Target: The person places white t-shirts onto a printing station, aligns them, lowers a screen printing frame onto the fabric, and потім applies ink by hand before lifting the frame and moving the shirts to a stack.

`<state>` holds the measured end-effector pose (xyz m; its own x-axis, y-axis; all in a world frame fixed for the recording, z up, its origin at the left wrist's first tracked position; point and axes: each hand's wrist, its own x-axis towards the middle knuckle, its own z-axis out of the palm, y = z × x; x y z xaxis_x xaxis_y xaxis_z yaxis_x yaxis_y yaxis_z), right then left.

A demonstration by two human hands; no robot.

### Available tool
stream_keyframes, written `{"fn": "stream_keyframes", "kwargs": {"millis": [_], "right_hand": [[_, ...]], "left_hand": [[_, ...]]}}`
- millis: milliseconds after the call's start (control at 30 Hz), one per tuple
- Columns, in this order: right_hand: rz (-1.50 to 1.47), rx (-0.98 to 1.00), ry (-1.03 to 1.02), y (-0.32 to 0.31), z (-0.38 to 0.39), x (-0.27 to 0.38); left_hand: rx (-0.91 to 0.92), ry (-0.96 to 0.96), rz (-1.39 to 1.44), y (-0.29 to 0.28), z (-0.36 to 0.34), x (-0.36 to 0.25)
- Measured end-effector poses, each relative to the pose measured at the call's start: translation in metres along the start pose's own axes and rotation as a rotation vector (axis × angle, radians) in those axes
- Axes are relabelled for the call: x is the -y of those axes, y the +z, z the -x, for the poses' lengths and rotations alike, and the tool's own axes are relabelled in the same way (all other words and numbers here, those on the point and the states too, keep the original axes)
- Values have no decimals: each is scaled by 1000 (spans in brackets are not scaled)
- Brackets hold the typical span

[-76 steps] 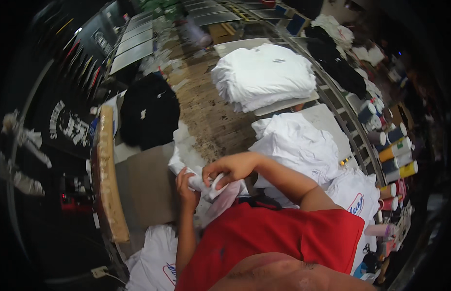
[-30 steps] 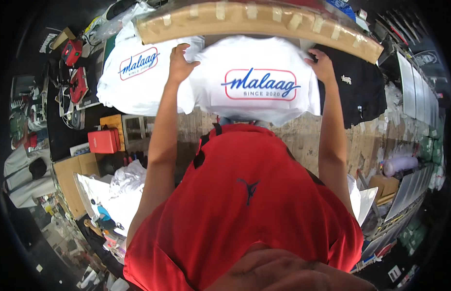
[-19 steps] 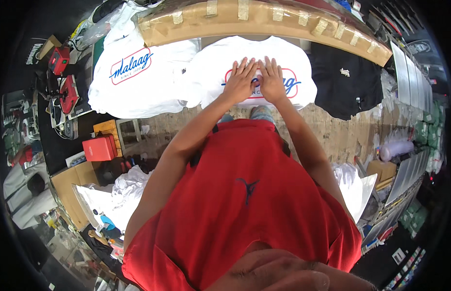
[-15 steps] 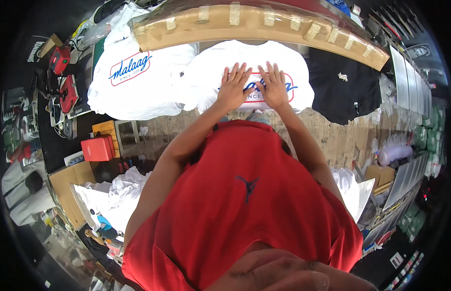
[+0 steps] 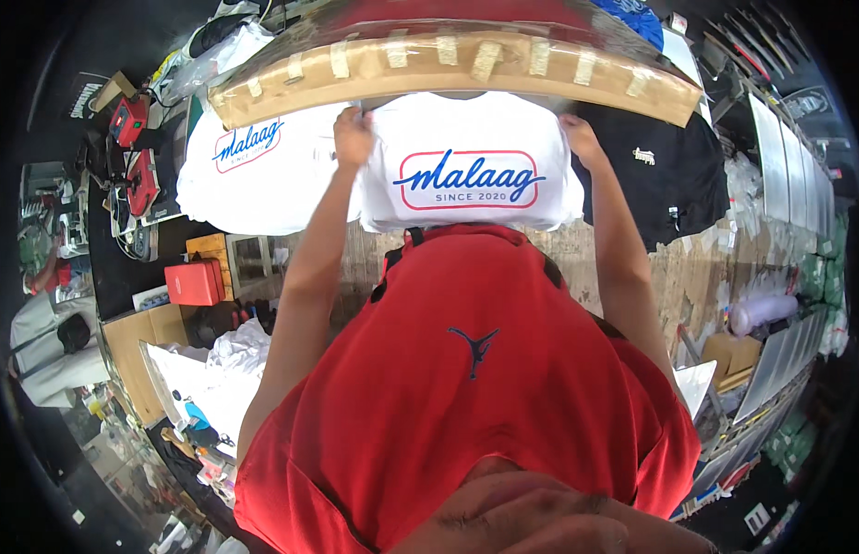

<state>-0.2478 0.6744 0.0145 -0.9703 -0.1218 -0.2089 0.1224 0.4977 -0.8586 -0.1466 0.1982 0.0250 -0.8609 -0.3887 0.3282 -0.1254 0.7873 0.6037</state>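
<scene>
A white T-shirt (image 5: 471, 125) with a blue and red print on its chest lies spread in front of me. My left hand (image 5: 354, 138) is at its upper left side, with the fingers closed on the shirt's edge. At the opposite upper side my right hand (image 5: 582, 140) has its fingers curled round the edge, slightly blurred. Another printed white T-shirt (image 5: 254, 189), with the same design, lies to the left, touching close to my left wrist. On the right a black T-shirt (image 5: 655, 189) with a small pale chest print lies beside my right forearm.
A long cardboard box (image 5: 448, 69) with strips of tape runs across just beyond the shirts. A red case (image 5: 195, 283) stands at left, near red machines (image 5: 141, 180). White cloth (image 5: 235, 360) is heaped behind my left arm. Wooden floor (image 5: 577, 249) shows below.
My hands have moved apart from flat on the print to the shirt's two upper sides, where they grip its edges. The whole print now shows. My view has shifted slightly.
</scene>
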Motion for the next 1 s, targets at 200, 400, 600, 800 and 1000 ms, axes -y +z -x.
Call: {"fn": "stream_keyframes", "kwargs": {"millis": [200, 400, 600, 800, 1000], "right_hand": [[-427, 302, 322, -24, -3, 18], [344, 178, -139, -32, 0, 58], [383, -86, -577, -7, 90, 86], [289, -46, -404, 5, 134, 61], [407, -7, -451, 6, 127, 67]], "left_hand": [[776, -451, 161, -50, -36, 21], [556, -191, 200, -77, -37, 16], [134, 131, 195, -84, 12, 7], [46, 274, 169, -70, 56, -39], [540, 544, 302, 6, 62, -160]]}}
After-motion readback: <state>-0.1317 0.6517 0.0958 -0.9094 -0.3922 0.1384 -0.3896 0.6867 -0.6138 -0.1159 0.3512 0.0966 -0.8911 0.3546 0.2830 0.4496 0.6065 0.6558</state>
